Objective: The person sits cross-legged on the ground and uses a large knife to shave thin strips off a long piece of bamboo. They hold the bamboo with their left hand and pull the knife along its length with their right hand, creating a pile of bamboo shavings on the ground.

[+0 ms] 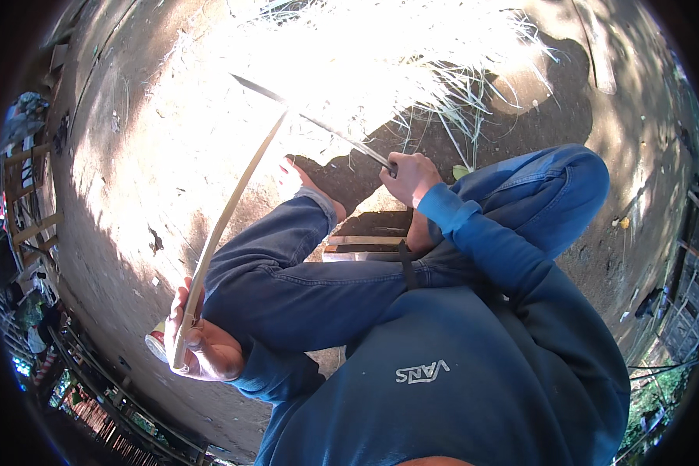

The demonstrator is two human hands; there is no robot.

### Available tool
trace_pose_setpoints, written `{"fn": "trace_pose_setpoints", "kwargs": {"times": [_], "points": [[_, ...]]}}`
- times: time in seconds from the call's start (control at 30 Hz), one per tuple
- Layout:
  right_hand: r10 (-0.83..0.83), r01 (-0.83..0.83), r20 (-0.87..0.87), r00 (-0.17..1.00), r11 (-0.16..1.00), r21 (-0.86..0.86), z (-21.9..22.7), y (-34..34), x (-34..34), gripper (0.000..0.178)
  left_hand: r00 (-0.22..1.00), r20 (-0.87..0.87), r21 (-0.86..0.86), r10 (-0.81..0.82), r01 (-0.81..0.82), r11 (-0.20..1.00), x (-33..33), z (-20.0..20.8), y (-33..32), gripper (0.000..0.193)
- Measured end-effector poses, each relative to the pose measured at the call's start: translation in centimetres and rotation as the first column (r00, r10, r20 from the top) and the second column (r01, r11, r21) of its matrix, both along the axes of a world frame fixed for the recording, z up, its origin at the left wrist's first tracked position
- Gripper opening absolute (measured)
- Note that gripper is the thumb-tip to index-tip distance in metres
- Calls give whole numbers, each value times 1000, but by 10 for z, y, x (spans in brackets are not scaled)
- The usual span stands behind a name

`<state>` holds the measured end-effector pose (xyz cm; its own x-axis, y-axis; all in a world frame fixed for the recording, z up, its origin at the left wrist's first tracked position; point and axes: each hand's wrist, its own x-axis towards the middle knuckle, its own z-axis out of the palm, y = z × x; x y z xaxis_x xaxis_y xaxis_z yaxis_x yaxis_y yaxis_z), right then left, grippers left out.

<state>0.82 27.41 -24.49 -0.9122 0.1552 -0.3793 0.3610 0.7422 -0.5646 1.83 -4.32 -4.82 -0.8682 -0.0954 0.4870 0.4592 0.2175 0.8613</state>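
Note:
My left hand [210,351] is closed around the near end of a long, pale, slightly curved bamboo strip [236,198], which slants up and away past my knee. In my right hand [412,179] is the dark handle of a long-bladed knife [343,137], gripped in a fist over my lap. Its blade points to the far left and crosses the strip's far end; whether the two touch I cannot tell. Glare washes out part of the blade.
Thin pale shavings [452,105] lie heaped on the sunlit dirt ground [124,225] ahead. Under my legs is a low wooden seat [365,242]. A round tin [157,345] stands behind my left hand. A log [596,50] lies far right, and a wooden rack [29,190] stands left.

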Motion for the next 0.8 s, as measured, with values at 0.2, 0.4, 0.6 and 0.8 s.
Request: {"fn": "trace_pose_setpoints", "kwargs": {"times": [0.2, 0.4, 0.6, 0.8], "points": [[-54, 59, 160, 986, 998, -27, -8, 2, -24, 30, 1000, 2, -10, 2, -2, 1000, -2, -2, -2, 31], [-146, 146, 51, 988, 989, -6, -37, -2, -35, 29, 999, 21, -35, 36, -35, 999, -1, 5, 0, 32], [-67, 67, 136, 989, 998, -2, -46, 5, -49, 33, 993, 6, -28, 116, -116, 993, -2, 4, 5, 36], [-96, 98, 183, 978, 995, 0, -45, 16, -63, 42, 989, 49, -19, 143, -142, 990, -6, 6, 7, 40]]}}
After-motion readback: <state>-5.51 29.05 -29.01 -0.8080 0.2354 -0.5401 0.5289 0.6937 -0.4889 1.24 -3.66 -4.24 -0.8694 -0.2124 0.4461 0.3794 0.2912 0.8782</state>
